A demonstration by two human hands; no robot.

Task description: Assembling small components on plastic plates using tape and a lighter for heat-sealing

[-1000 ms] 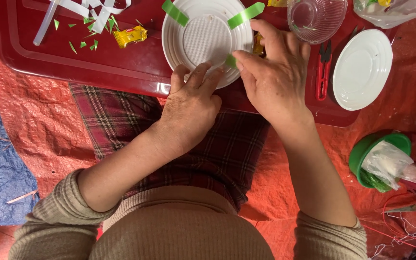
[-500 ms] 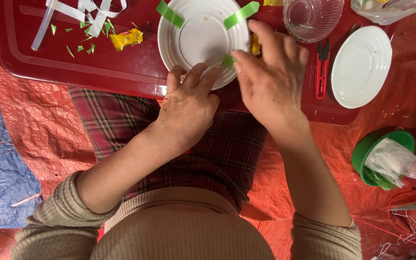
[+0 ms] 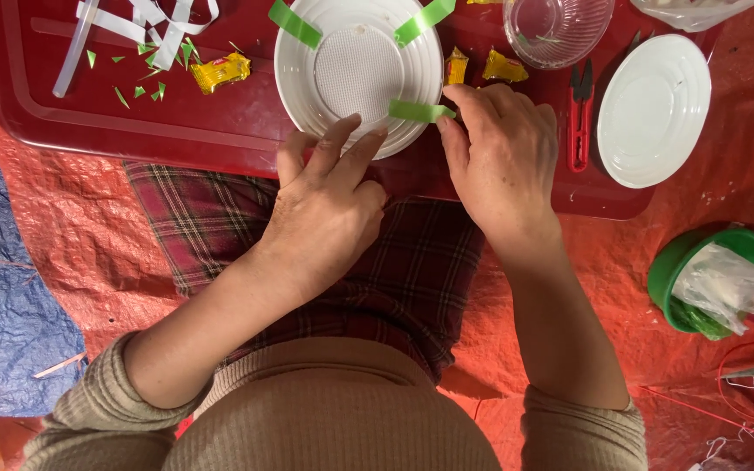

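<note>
Head view: left hand (image 3: 325,214) fingers (image 3: 342,144) spread open on white plate (image 3: 359,74); right hand (image 3: 503,153) pinches green strip (image 3: 419,111).

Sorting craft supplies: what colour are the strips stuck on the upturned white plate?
Bright green strips on the plate, clearest in the head view.

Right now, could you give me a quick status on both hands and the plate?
Left hand fingertips pressing white plate rim. Right hand pinching green strip at plate edge. Nothing in the way.
</note>
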